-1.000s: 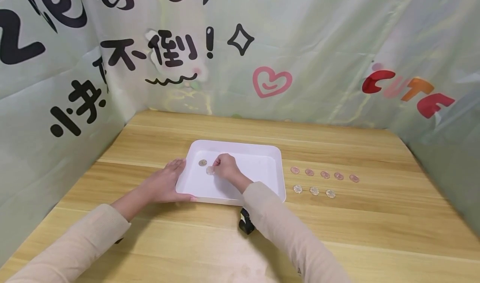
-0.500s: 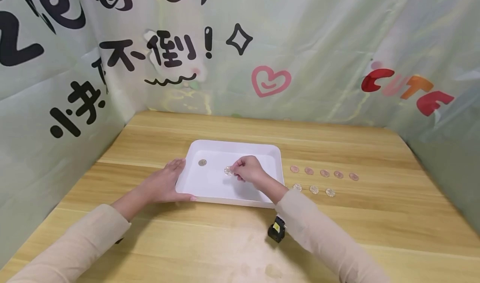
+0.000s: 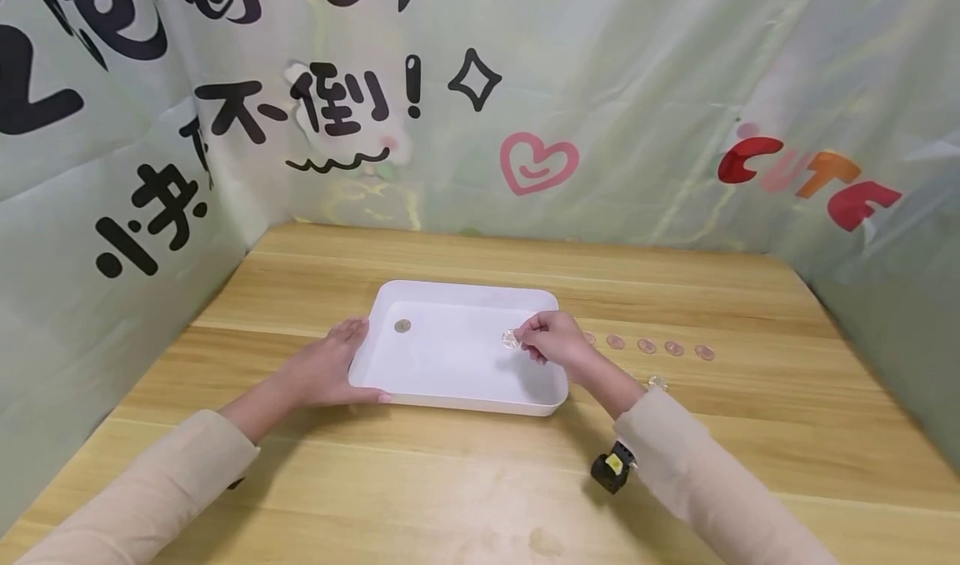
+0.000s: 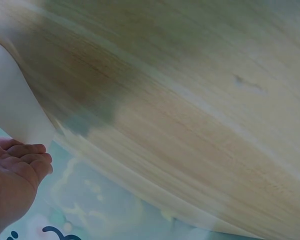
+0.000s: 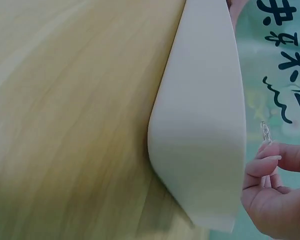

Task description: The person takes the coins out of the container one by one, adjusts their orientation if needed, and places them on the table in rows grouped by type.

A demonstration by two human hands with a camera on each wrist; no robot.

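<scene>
My right hand (image 3: 558,340) pinches a shiny, clear-looking coin (image 3: 511,339) between thumb and fingertips, above the right part of a white tray (image 3: 450,402). In the right wrist view the coin (image 5: 265,131) stands on edge in the fingertips, higher than the tray wall (image 5: 200,125). One darker coin (image 3: 402,326) lies on the tray floor at the left. My left hand (image 3: 326,369) rests against the tray's left front corner, its fingers along the left side and its thumb at the front. Straight fingers show in the left wrist view (image 4: 27,155).
Right of the tray lies a row of several pinkish coins (image 3: 647,346), the nearest partly behind my right hand. In front of that row a silvery coin (image 3: 657,382) shows; my right forearm hides part of this area. A printed curtain (image 3: 637,90) borders the wooden table (image 3: 420,482).
My right hand has lifted the clear-looking coin from beside the darker one and carried it rightward across the tray. My left hand has stayed at the tray's corner.
</scene>
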